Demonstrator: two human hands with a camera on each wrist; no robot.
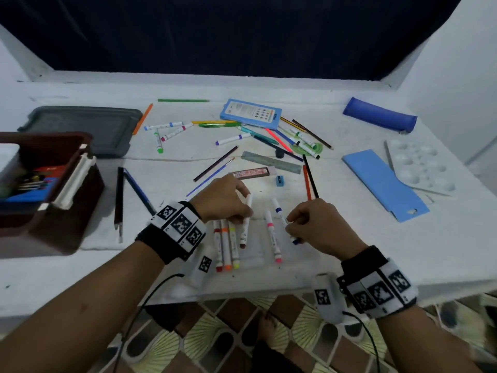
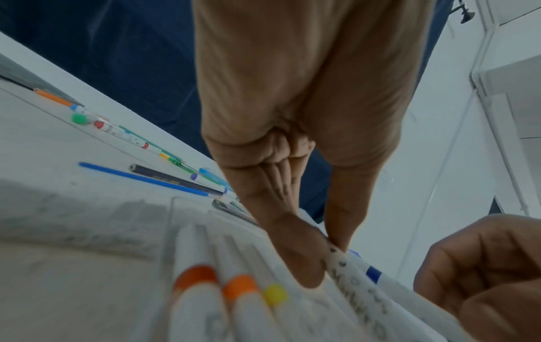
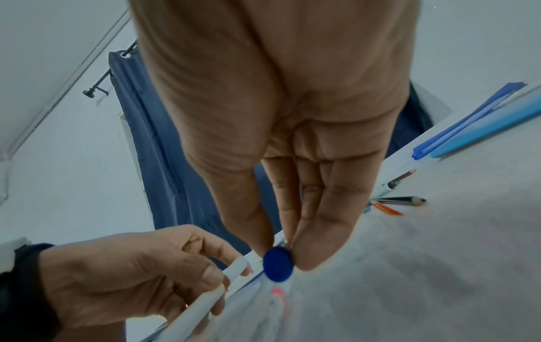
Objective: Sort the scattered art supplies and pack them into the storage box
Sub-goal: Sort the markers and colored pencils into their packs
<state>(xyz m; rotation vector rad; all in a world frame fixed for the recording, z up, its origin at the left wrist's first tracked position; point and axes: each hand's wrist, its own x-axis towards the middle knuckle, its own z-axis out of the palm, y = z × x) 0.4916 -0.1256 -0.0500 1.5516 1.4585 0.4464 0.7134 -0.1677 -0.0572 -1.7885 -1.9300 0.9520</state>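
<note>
My left hand (image 1: 236, 208) pinches a white marker with a brown cap (image 1: 246, 224) near the table's front edge. In the left wrist view thumb and finger pinch this marker's barrel (image 2: 351, 275). My right hand (image 1: 295, 224) pinches a white marker with a blue cap (image 1: 282, 218); the right wrist view shows that blue cap (image 3: 277, 263) end-on between the fingertips. Red, orange and yellow markers (image 1: 227, 244) lie side by side on a clear tray under my left hand. A pink marker (image 1: 273, 239) lies between my hands. The maroon storage box (image 1: 45, 184) stands at the left, holding some supplies.
A grey lid (image 1: 88, 127) lies behind the box. Loose markers, pencils, a ruler (image 1: 270, 162), an eraser, a sharpener (image 1: 280, 180) and a blue case (image 1: 250, 113) litter the middle. On the right are a blue pouch (image 1: 379, 115), a blue folder (image 1: 383, 184) and a white palette (image 1: 422, 164).
</note>
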